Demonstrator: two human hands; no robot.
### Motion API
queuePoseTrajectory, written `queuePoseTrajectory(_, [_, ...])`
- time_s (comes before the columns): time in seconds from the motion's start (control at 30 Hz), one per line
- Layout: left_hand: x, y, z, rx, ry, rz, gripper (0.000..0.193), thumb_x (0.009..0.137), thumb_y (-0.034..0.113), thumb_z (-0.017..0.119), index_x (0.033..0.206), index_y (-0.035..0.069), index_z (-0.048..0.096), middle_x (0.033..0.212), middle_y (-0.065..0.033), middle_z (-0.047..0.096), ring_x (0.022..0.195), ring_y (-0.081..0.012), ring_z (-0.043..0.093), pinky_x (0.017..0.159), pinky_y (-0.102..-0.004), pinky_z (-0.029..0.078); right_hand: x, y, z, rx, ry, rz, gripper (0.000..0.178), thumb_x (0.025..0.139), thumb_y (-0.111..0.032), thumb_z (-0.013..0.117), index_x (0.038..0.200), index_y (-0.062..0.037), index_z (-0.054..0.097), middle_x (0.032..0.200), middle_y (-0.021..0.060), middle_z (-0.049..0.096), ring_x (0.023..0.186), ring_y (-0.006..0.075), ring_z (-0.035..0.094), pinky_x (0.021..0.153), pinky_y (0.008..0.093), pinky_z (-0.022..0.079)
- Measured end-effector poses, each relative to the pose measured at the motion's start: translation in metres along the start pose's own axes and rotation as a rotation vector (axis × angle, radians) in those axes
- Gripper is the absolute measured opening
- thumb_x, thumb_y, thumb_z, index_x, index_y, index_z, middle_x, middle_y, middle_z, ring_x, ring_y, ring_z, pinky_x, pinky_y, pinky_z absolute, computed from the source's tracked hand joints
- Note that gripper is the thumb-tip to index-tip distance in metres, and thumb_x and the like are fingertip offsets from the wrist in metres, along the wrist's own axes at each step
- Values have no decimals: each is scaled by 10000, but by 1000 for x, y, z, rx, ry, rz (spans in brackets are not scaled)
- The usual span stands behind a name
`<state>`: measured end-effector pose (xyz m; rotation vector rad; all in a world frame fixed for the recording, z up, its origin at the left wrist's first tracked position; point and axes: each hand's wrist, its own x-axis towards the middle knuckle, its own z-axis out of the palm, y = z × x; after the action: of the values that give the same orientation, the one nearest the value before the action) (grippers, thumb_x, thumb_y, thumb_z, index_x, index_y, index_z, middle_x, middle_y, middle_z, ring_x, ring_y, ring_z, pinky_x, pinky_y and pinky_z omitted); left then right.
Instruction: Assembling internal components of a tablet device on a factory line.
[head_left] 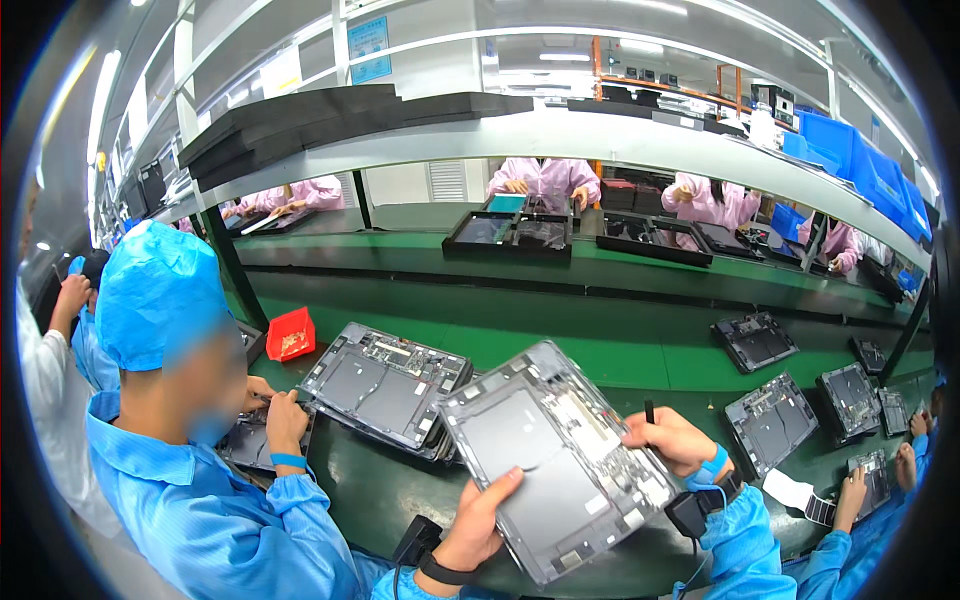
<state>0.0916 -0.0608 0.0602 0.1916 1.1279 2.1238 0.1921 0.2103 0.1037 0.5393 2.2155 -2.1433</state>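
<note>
One device (545,440), two hands (478,518) (676,442) holding, one red bin (288,322)

Blue poster (369,50): printed, but too small to read.
Held device (550,450): dotted with small white stickers (597,505), too blurred to read.

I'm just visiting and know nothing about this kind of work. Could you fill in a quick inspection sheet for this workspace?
Surface: dark green bench, glossy.
Things in hand: opened flat device, held tilted, inner parts exposed.
Left hand: grips the device's lower left, thumb on its face.
Right hand: at the device's right edge; a dark slim tool sticks up from it.
Clutter: stack of opened devices; red tray with small yellowish pieces; more opened devices to the right.
Cables: thin cable below the right wrist's black box.
Surroundings: co-worker in blue at left; people in pink beyond; blue bins on the shelf.
</note>
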Motion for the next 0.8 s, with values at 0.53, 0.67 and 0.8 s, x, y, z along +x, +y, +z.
queuePoseTrajectory(0.53, [104, 142, -197, -42, 326, 535, 397, 995, 318, 582, 1336, 114, 583, 1345, -30, 580, 1164, -192, 574, 976, -429, 449, -111, 97, -55, -423, 1035, -359, 277, 1032, -216, 505, 991, -1, 675, 730, 82, 605, 669, 166, 553, 636, 338, 458])
queuePoseTrajectory(0.67, [81, 140, -140, 402, 589, 447, 434, 1003, 348, 542, 1174, -47, 601, 1110, -152, 626, 977, -287, 610, 856, -396, 501, -160, 116, -55, -605, 1233, -302, 220, 975, -188, 574, 974, -1, 689, 786, 203, 664, 699, 333, 657, 635, 411, 491])
queuePoseTrajectory(0.8, [63, 139, -128, 1291, 915, 606, 732, 999, 530, 500, 736, -137, 644, 667, -211, 665, 602, -314, 652, 571, -373, 548, -189, 127, -70, -679, 1289, 51, 315, 916, -277, 630, 813, 11, 706, 799, 224, 671, 791, 399, 656, 689, 455, 506])
